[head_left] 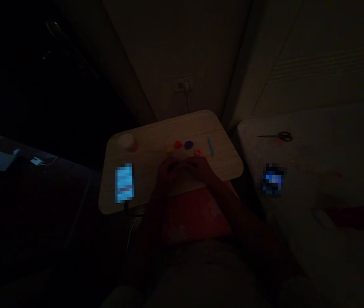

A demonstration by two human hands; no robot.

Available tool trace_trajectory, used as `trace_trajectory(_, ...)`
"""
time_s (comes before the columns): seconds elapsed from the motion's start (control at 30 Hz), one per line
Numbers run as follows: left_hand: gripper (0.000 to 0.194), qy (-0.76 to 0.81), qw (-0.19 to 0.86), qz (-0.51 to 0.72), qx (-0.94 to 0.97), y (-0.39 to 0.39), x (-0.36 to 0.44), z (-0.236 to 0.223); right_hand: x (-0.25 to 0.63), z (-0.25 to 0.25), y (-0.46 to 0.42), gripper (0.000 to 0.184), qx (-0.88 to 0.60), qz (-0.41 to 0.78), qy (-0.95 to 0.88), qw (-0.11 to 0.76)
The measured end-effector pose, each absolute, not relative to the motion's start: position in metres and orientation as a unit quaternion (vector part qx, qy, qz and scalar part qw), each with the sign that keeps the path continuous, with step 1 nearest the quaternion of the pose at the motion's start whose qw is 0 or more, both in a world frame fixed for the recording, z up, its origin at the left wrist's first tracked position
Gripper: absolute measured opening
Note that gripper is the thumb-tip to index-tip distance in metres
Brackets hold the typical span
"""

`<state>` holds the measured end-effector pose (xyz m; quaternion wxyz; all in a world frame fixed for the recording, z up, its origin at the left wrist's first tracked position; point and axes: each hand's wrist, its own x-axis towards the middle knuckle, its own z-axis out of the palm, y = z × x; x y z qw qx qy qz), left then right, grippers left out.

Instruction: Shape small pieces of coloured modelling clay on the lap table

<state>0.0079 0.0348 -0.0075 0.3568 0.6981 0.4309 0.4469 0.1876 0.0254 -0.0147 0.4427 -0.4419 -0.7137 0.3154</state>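
Dimly, left hand and right hand meet over the table; their grip is unclear, no writing legible.

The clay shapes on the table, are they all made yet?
Four small clay pieces (orange, red, purple, pink) already lie in a row on the table. Left hand and right hand are pressed together around something dark green. Too dim to tell what's left.
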Motion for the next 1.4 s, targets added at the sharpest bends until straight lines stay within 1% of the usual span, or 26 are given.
trace_trajectory(0.1, 0.020, 0.446, 0.370, 0.455, 0.676, 0.036, 0.007, -0.010, 0.185, -0.013, 0.025, 0.040, -0.447, 0.321, -0.706, 0.445)
trace_trajectory(0.23, 0.023, 0.461, 0.367, 0.457, 0.666, 0.034, 0.006, -0.009, 0.186, -0.012, 0.024, 0.031, -0.448, 0.343, -0.696, 0.444)
trace_trajectory(0.37, 0.026, 0.467, 0.353, 0.433, 0.685, 0.031, 0.009, -0.006, 0.186, -0.012, 0.022, 0.030, -0.441, 0.342, -0.699, 0.447)
trace_trajectory(0.6, 0.032, 0.446, 0.349, 0.404, 0.719, 0.026, 0.012, 0.000, 0.185, -0.010, 0.023, 0.034, -0.440, 0.355, -0.701, 0.435)
trace_trajectory(0.8, 0.037, 0.439, 0.347, 0.384, 0.734, 0.023, 0.011, -0.001, 0.186, -0.008, 0.023, 0.037, -0.419, 0.404, -0.677, 0.450)
trace_trajectory(1.03, 0.037, 0.428, 0.341, 0.361, 0.755, 0.023, 0.010, -0.001, 0.189, -0.007, 0.025, 0.039, -0.404, 0.450, -0.668, 0.433)
trace_trajectory(1.13, 0.039, 0.436, 0.342, 0.345, 0.758, 0.024, 0.010, 0.000, 0.192, -0.007, 0.025, 0.038, -0.392, 0.452, -0.675, 0.432)
trace_trajectory(1.3, 0.046, 0.429, 0.345, 0.352, 0.757, 0.021, 0.009, 0.001, 0.194, -0.008, 0.023, 0.039, -0.404, 0.456, -0.676, 0.415)
trace_trajectory(1.4, 0.048, 0.438, 0.350, 0.357, 0.747, 0.018, 0.009, 0.003, 0.193, -0.009, 0.023, 0.040, -0.410, 0.435, -0.678, 0.427)
